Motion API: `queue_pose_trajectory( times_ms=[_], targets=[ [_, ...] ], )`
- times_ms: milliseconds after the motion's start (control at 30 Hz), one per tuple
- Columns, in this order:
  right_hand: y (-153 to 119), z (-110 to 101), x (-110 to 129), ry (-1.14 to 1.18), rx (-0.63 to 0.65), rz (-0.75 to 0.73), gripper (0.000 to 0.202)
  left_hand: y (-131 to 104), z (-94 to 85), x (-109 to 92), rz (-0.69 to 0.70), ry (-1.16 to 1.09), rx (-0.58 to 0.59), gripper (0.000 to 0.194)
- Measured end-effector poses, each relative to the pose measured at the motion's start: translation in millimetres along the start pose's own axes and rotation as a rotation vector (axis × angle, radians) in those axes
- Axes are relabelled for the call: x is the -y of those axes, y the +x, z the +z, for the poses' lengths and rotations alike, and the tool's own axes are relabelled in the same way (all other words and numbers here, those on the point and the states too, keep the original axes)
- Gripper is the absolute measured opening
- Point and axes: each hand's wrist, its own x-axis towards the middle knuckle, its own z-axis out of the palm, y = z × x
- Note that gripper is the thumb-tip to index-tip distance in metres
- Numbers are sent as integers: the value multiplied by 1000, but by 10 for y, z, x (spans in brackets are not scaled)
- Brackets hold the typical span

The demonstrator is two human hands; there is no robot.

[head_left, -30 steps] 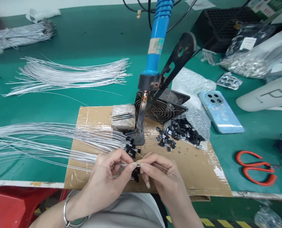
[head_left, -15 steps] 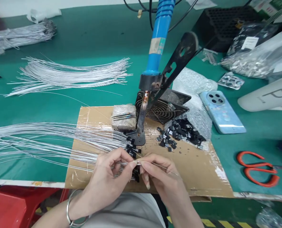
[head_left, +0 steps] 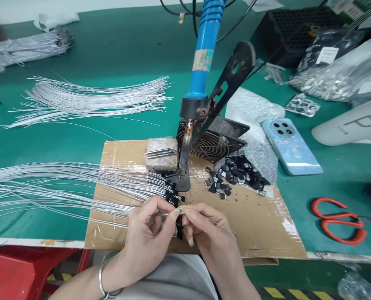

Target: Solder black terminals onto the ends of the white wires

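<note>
You have a thin white wire (head_left: 164, 214) pinched at your left hand (head_left: 148, 235), lying nearly level and pointing toward three o'clock. Beside it, a small silvery bit (head_left: 182, 211) shows between your fingertips, mostly covered. A fine strand (head_left: 220, 226) slants toward four o'clock across your right hand (head_left: 212, 231). Whether these pieces join is hidden from you here.

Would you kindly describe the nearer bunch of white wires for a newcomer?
A brown cardboard sheet lies on the green table. White wires cross its left side, ending near the left hand. Black tips set them apart from the loose bunch farther back.
</note>
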Motion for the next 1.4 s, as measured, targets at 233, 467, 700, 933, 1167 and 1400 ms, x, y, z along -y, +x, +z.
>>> queue_pose_trajectory(
  times_ms=[233, 467, 700, 933, 1167, 1400],
  targets=[
    [-3, -1, 7, -23, 3, -8, 15, 67, 25, -76, -71, -118, -8, 21],
    [-38, -9, 70, -202, -31, -100, 18, 91, 5, -89, -122, -121, -54, 19],
    [-37, -43, 10, -284, -46, -151, 8, 56, -11, -58, -7, -62, -82, 19],
    [-72, 40, 74, -230, -86, -124, 10, 34, -4, -41, 60, -9, -79, 16],
    [-61, 13, 122, -210, -30, -65, 14, 8, -28, -28, 74, 91, -51, 16],
    [-21, -64, 248, -234, 48, 57, 22, 15, -78, -45, 75, 134, 30, 16]
  ],
)
